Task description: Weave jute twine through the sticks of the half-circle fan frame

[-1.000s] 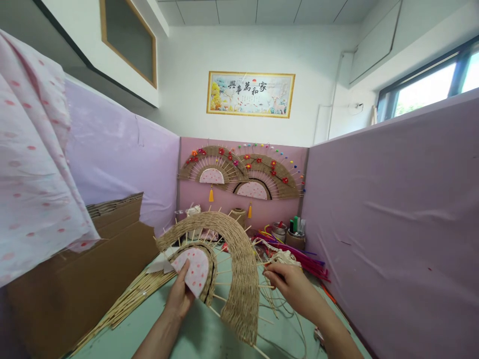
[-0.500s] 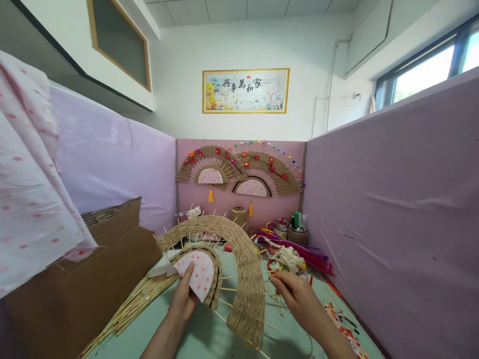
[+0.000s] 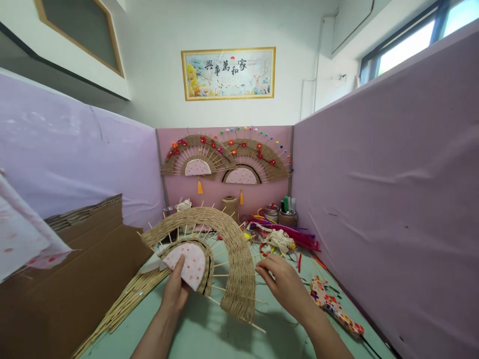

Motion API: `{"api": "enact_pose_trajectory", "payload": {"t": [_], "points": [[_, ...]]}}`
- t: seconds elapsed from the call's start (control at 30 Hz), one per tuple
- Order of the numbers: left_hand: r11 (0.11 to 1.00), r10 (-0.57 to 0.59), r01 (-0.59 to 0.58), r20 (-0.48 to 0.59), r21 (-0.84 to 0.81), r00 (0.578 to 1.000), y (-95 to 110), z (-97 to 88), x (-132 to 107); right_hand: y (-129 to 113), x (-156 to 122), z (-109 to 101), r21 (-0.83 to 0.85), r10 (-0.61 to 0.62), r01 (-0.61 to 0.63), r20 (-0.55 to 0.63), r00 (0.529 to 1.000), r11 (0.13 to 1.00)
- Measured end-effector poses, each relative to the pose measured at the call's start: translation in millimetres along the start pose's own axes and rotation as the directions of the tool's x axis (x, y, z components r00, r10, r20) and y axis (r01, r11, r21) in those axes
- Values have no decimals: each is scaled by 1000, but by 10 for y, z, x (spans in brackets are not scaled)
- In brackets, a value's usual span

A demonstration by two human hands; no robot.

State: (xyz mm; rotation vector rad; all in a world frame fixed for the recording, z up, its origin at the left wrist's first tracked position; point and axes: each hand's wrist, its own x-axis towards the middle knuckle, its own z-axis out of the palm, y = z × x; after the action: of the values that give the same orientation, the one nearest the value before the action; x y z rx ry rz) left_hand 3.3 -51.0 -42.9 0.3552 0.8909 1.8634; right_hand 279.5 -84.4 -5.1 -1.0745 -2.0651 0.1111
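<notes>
A fan-shaped piece woven from brown cord over thin sticks (image 3: 239, 269) is held tilted above the table. Its inner half-circle is covered with white cloth with pink dots (image 3: 192, 267), edged by a brown and black woven rim. My left hand (image 3: 175, 289) grips this half-circle, thumb on the cloth and fingers behind. At the outer right edge, my right hand (image 3: 279, 281) has its thumb and forefinger pinched together beside the protruding stick ends. What lies between those fingertips is hidden.
On the green table (image 3: 209, 339) lie a bundle of sticks (image 3: 127, 304), tangled pale cord (image 3: 279, 241), purple and red strips (image 3: 299, 237) and a floral-patterned tool with a black cord (image 3: 335, 306). Cardboard (image 3: 75, 279) stands left. Two decorated fans (image 3: 269, 154) hang on the back panel.
The view has swung right and a little down, so most things appear further left and higher. The left hand keeps its hold on the woven fan; the right hand stays at its outer edge.
</notes>
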Motion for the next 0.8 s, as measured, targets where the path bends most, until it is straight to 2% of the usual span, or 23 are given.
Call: {"api": "enact_pose_trajectory", "payload": {"t": [0.23, 0.37, 0.63, 0.73, 0.8], "points": [[999, 52, -52, 20, 10, 998, 2, -12, 12, -5, -16, -22, -40, -46, 42, -99, 994, 998], [999, 45, -45, -6, -10, 999, 1, 0, 15, -39, -63, -21, -10, -60, 59, -91, 994, 998], [998, 34, -36, -54, -44, 998, 15, 4, 37, -127, -130, -6, 231, 41, -31, -40, 998, 972], [998, 38, -41, -44, -53, 998, 17, 0, 31, -150, -127, -4, 330, 120, -109, -13, 993, 938], [997, 47, -48, -25, -61, 999, 15, -7, 28, -148, -122, 4, 428, 190, -180, 20, 982, 886]]}}
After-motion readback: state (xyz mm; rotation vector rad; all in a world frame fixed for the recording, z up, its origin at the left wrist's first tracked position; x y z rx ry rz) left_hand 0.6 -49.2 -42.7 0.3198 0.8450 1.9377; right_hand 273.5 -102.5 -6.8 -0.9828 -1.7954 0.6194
